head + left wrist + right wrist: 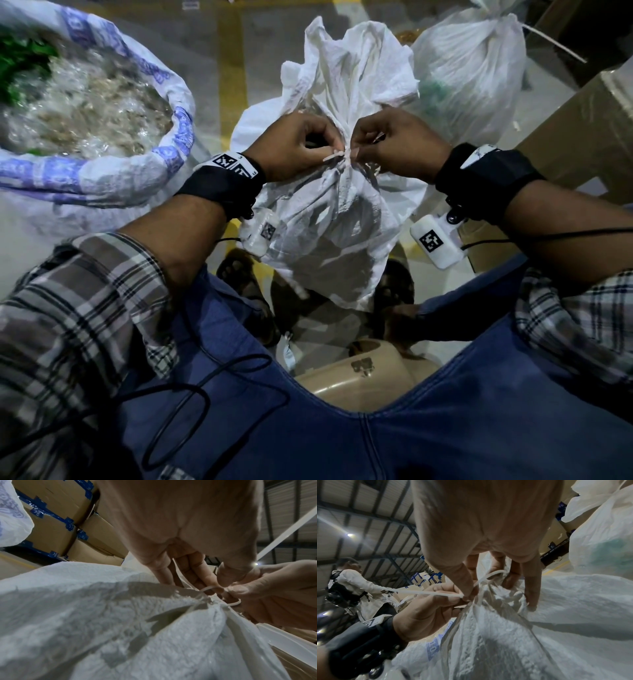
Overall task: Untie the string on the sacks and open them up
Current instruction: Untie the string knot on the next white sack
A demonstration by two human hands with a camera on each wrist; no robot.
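Observation:
A white woven sack (329,219) stands between my knees, its neck gathered and bound by a white string (337,156). My left hand (298,147) pinches a loose end of the string at the knot. My right hand (387,145) pinches the knot from the other side. In the left wrist view the string (208,588) loops under my fingertips above the sack (102,622). The right wrist view shows the string end (436,593) stretched leftward and a loop by my right fingers (465,585) on the sack (522,635).
An open sack (102,171) with blue print, full of clear plastic scraps, stands at the left. A tied white sack (472,75) stands behind right, beside cardboard boxes (575,137). A beige stool (359,383) is under me. Another person (356,585) works in the background.

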